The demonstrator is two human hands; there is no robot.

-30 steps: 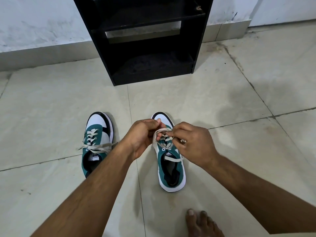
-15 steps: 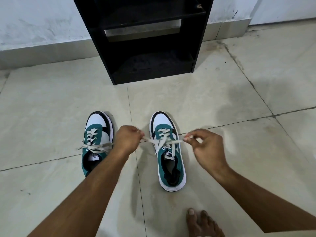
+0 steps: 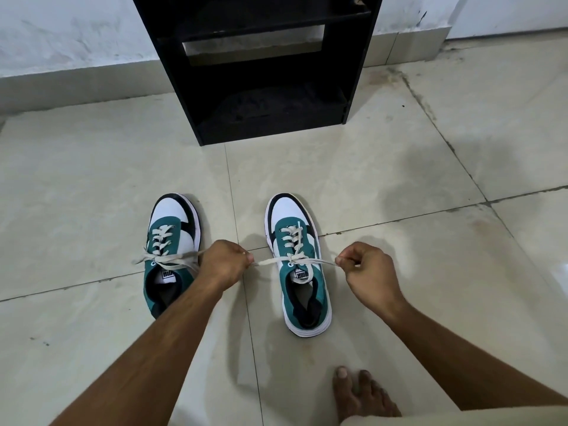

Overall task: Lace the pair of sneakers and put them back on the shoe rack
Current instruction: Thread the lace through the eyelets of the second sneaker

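Two teal, white and black sneakers stand side by side on the tiled floor, toes toward the rack. The left sneaker (image 3: 172, 241) has its cream lace tied in a bow, partly hidden by my left forearm. The right sneaker (image 3: 296, 272) has a cream lace (image 3: 296, 260) stretched taut sideways across its tongue. My left hand (image 3: 222, 265) pinches the lace's left end, between the two shoes. My right hand (image 3: 365, 269) pinches the right end, just right of the shoe. The black shoe rack (image 3: 261, 66) stands ahead against the wall, its lower shelves bare.
A bare foot (image 3: 359, 395) rests on the floor near the bottom edge, behind the right sneaker. Light tiled floor (image 3: 399, 179) stretches between the shoes and the rack. A white wall with a tile skirting runs behind the rack.
Both hands left the top of the right sneaker and moved apart, pulling the lace ends out sideways until the lace went taut. The sneakers stayed where they were.
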